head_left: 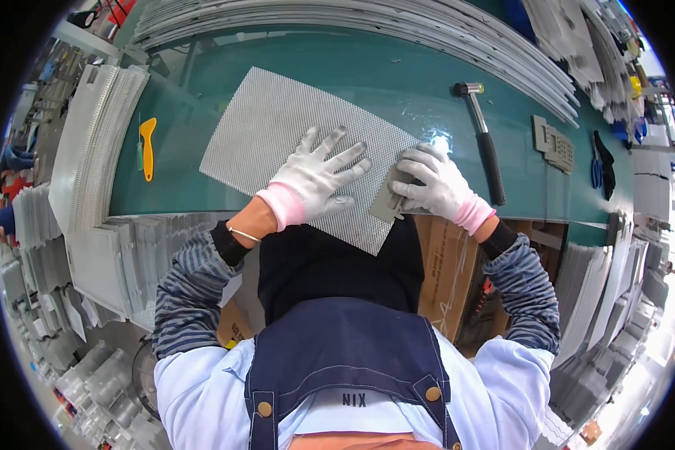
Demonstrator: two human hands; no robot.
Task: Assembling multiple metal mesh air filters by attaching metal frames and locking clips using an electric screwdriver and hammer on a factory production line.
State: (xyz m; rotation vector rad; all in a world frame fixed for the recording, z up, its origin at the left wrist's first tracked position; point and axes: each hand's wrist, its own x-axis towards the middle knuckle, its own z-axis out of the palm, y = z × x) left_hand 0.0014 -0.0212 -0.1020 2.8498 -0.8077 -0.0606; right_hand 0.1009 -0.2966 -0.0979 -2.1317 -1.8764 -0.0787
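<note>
The white-gloved left hand (319,178), fingers spread, covers part of a silver mesh sheet (259,124) jutting nearward off the green bench (174,105). The white-gloved right hand (433,181) half-hides a notched beige plate (383,203), its grip unclear.

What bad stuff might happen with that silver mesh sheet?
One corner of the mesh sheet pokes past the near edge of the table, so it might bend if bumped. The small grey plate under the right hand is close to that edge too, so it might slip off.
</note>
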